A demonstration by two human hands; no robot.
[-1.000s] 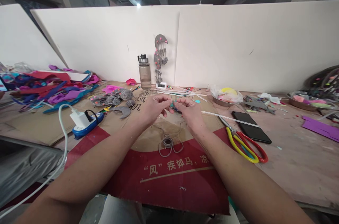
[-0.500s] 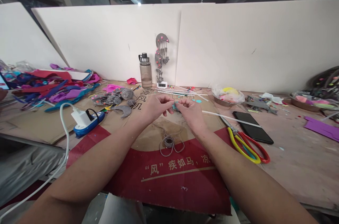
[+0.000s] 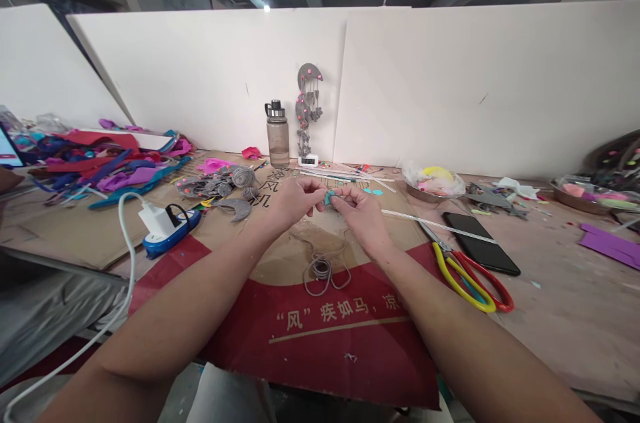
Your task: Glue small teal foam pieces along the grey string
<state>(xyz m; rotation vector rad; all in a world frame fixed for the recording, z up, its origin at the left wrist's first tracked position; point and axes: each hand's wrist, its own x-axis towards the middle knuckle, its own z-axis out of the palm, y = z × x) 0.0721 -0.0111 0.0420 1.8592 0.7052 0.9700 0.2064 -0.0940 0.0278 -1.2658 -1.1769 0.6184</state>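
My left hand (image 3: pixel 301 201) and my right hand (image 3: pixel 359 208) meet above the cardboard sheet (image 3: pixel 320 343), fingers pinched together. Between their fingertips is a small teal piece (image 3: pixel 328 197), partly hidden by the fingers; its exact kind is too small to make out. Below the hands lies a loose coil of grey cord (image 3: pixel 321 269), with a strand running up toward the right hand. More teal bits (image 3: pixel 373 191) rest just behind the right hand. A clear glue stick (image 3: pixel 415 217) lies to the right of that hand, reaching across a black phone (image 3: pixel 481 243).
Scissors (image 3: pixel 470 276) with yellow and red handles lie at the right. A blue power strip (image 3: pixel 171 235) with a white charger is at the left. Behind stand a water bottle (image 3: pixel 278 135), grey yarn balls (image 3: pixel 243 176), a hanging moon ornament (image 3: pixel 310 79) and a bowl (image 3: pixel 433 193).
The view has shifted slightly, so everything sits a little further right. More of the teal piece shows between my fingertips; both hands keep nearly the same pinch.
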